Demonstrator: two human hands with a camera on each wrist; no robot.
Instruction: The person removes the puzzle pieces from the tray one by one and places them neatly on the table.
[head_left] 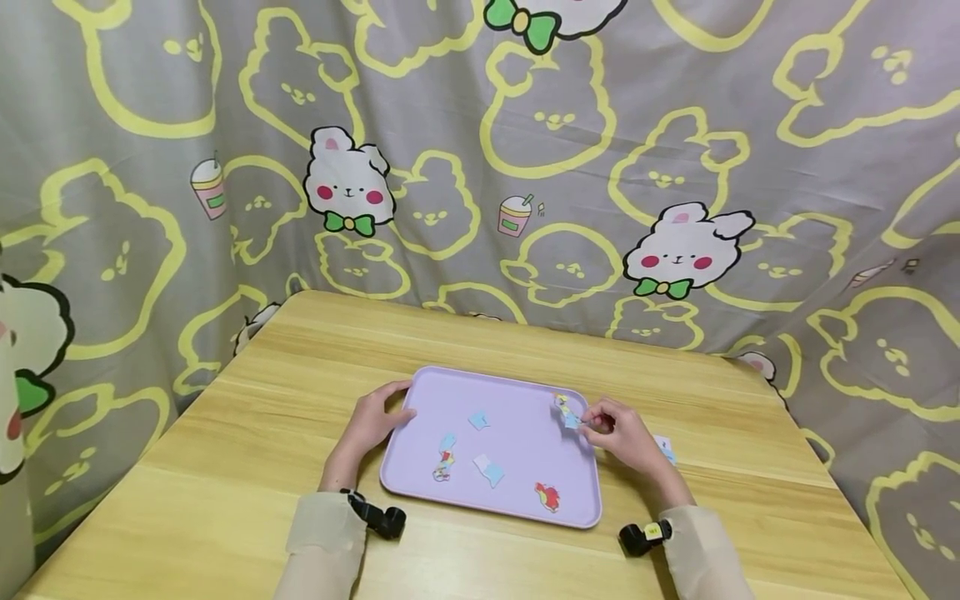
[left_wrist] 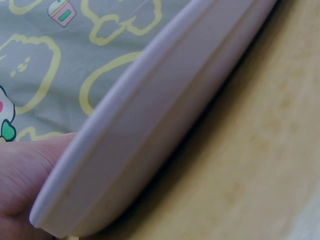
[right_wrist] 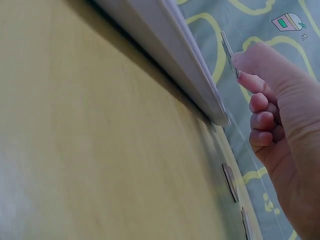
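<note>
My right hand [head_left: 618, 429] pinches a small cardboard puzzle piece [head_left: 567, 413], coloured blue, yellow and white, between thumb and fingertips over the tray's right side. In the right wrist view the puzzle piece [right_wrist: 229, 54] shows edge-on, above the tray rim. My left hand [head_left: 377, 419] grips the left rim of the lilac tray [head_left: 517, 400], its thumb over the edge and its fingers on the outside. On the tray lie a blue piece [head_left: 479, 420], a blue-and-white piece [head_left: 488, 470], a red piece [head_left: 548, 497] and a multicoloured strip [head_left: 445, 457].
Beside the tray, partly behind my right wrist, a blue-and-white piece [head_left: 664, 449] lies on the wooden table [head_left: 225, 467]. Two thin pieces show on the table in the right wrist view, the nearer one [right_wrist: 230, 183] by the tray. A patterned curtain [head_left: 442, 275] hangs behind.
</note>
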